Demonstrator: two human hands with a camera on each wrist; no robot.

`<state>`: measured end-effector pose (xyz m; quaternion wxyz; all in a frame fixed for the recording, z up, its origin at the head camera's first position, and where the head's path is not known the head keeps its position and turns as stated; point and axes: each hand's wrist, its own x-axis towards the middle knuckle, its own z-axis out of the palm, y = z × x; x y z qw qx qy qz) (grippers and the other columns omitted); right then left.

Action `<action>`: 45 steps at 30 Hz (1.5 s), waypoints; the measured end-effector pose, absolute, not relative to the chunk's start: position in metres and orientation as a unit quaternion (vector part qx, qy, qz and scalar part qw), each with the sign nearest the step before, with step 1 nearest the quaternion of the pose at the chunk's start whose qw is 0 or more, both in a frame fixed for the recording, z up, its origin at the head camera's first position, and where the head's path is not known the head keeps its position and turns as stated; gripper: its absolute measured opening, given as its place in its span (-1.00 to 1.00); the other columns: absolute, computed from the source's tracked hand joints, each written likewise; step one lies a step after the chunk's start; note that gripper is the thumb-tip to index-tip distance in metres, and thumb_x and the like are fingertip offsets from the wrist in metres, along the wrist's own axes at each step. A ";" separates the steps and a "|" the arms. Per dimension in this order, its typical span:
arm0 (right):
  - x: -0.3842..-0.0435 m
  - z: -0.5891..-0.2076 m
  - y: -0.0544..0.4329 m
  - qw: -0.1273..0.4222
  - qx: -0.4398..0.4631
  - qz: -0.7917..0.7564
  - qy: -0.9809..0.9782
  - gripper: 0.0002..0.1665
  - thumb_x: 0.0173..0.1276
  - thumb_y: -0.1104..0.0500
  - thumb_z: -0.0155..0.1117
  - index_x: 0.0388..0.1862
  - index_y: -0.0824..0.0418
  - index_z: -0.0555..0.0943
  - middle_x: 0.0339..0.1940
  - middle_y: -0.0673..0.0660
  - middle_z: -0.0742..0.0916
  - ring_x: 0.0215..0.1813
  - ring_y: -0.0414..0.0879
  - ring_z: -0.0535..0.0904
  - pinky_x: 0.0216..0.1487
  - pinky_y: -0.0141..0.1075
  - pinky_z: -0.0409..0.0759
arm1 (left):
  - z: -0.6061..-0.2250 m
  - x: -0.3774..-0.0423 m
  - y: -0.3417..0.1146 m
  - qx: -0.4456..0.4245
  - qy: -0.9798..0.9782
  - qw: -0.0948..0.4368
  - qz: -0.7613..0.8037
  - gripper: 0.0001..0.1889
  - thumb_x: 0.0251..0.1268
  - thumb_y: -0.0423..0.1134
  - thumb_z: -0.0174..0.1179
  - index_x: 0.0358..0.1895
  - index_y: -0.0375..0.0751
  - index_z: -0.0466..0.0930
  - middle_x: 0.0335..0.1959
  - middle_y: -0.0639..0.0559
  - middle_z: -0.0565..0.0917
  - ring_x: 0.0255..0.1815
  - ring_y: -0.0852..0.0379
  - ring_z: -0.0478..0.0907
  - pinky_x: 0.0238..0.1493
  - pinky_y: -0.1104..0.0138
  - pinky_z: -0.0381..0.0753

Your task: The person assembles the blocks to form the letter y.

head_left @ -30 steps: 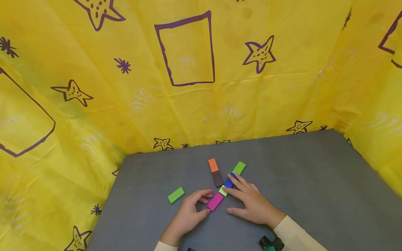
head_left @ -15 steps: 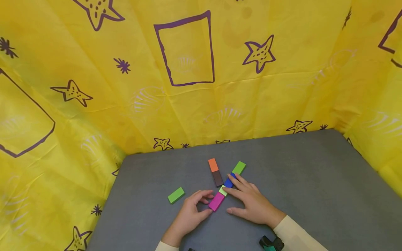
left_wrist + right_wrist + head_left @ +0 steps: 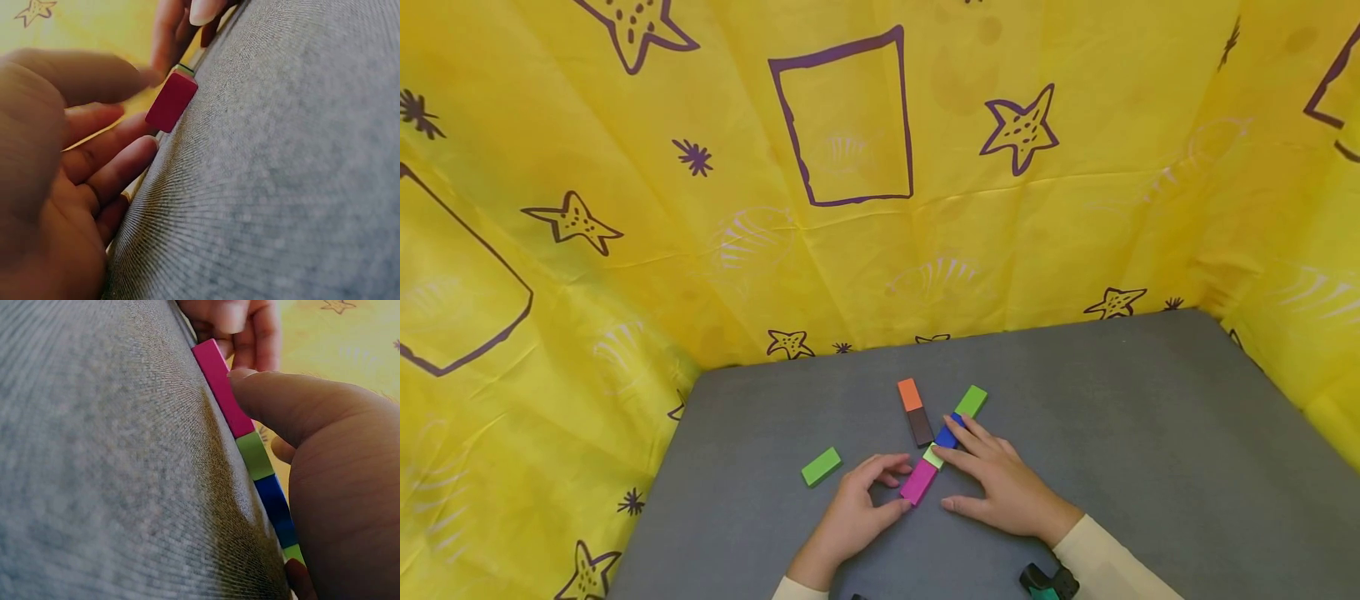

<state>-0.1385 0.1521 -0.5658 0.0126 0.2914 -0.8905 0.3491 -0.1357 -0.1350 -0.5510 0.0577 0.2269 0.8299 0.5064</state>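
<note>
A magenta block (image 3: 918, 482) lies at the near end of a slanted row on the grey table. My left hand (image 3: 856, 510) holds it loosely at its near end and left side, the thumb by its near end. Beyond it come a small light-green block (image 3: 932, 456), a blue block (image 3: 948, 434) and a green block (image 3: 972, 401), end to end. My right hand (image 3: 1000, 483) rests its fairly straight fingers on the blue and light-green blocks, thumb apart to the right of the magenta one. In the right wrist view the magenta block (image 3: 224, 387) meets the light-green block (image 3: 255, 455).
An orange block (image 3: 909, 395) and a dark brown block (image 3: 919, 426) form a second line, its near end by the slanted row. Another green block (image 3: 821, 467) lies alone to the left. A yellow patterned cloth (image 3: 850, 275) rises behind the grey table (image 3: 1135, 433).
The magenta block has shifted slightly right and turned more into line with the row, my left thumb moving with it. My right hand has stayed in place.
</note>
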 end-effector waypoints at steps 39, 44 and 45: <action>-0.108 -0.557 0.153 -0.027 0.325 0.345 -0.880 -0.09 0.51 -0.36 0.41 0.72 -0.15 0.41 0.80 0.06 0.22 0.78 0.21 -0.02 0.38 0.48 0.35 | -0.531 -0.151 -0.171 0.257 0.620 -0.053 0.740 -0.24 0.85 0.08 -0.59 0.63 -0.59 0.04 0.49 -0.62 0.37 0.40 -0.40 0.41 0.25 0.00 0.56; -0.108 -0.557 0.150 -0.046 0.322 0.348 -0.879 -0.07 0.49 -0.37 0.43 0.74 -0.18 0.39 0.81 0.00 0.18 0.79 0.16 -0.06 0.43 0.46 0.29 | -0.526 -0.152 -0.185 0.254 0.620 -0.073 0.739 -0.23 0.85 0.13 -0.57 0.66 -0.51 0.08 0.51 -0.53 0.41 0.42 -0.30 0.42 0.27 0.03 0.54; -0.109 -0.556 0.150 -0.048 0.323 0.348 -0.879 -0.07 0.49 -0.37 0.42 0.74 -0.19 0.38 0.81 -0.01 0.18 0.79 0.16 -0.06 0.44 0.46 0.29 | -0.525 -0.152 -0.188 0.250 0.622 -0.077 0.738 -0.22 0.85 0.14 -0.57 0.66 -0.51 0.08 0.51 -0.53 0.41 0.42 -0.28 0.42 0.28 0.02 0.53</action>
